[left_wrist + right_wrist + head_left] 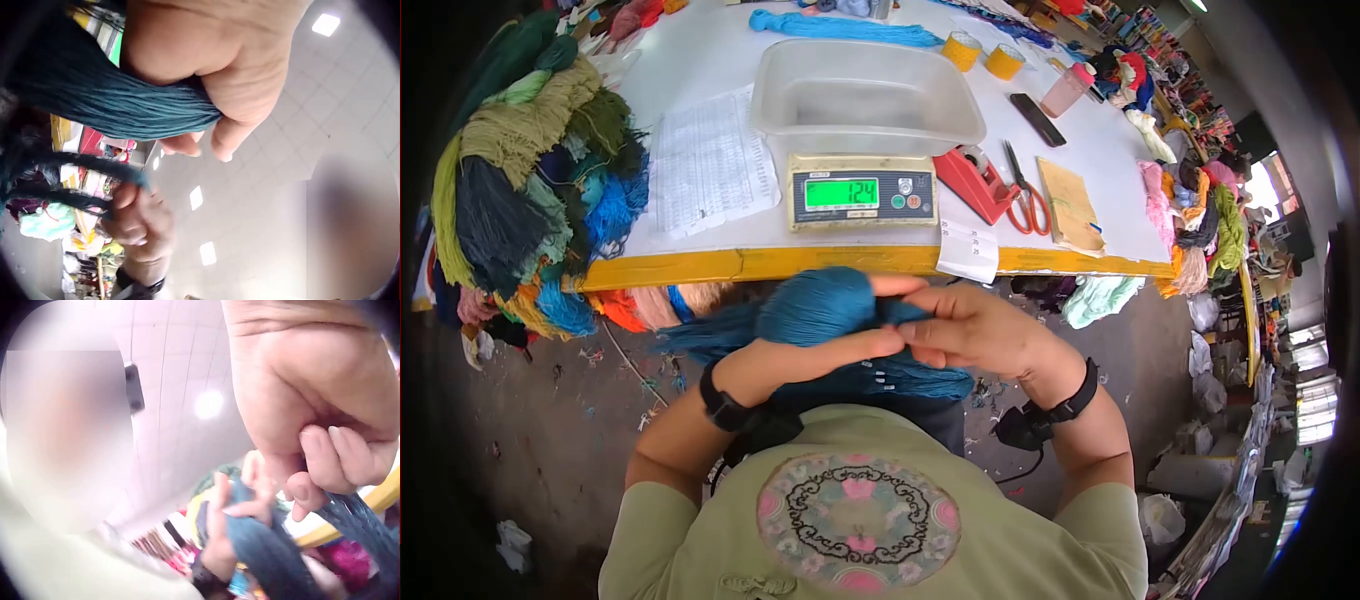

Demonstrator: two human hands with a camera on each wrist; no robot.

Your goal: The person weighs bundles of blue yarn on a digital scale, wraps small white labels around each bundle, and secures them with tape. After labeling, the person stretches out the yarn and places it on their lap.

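A thick hank of teal-blue yarn (818, 305) is held in front of the body, just below the table's front edge. My left hand (800, 362) grips it, with the bundle passing between thumb and fingers in the left wrist view. My right hand (990, 330) has its fingers curled around a part of the yarn (353, 515) close by the left fingertips. More teal yarn (920, 382) hangs beneath both hands, with small white tags on it.
On the table (710, 80) stand a scale (860, 190) reading 124, a translucent tub (870, 125), a red tape dispenser (977, 185) and scissors (1027, 195). Coloured yarn hanks (510, 190) pile at the left. A paper sheet (705, 160) lies beside the scale.
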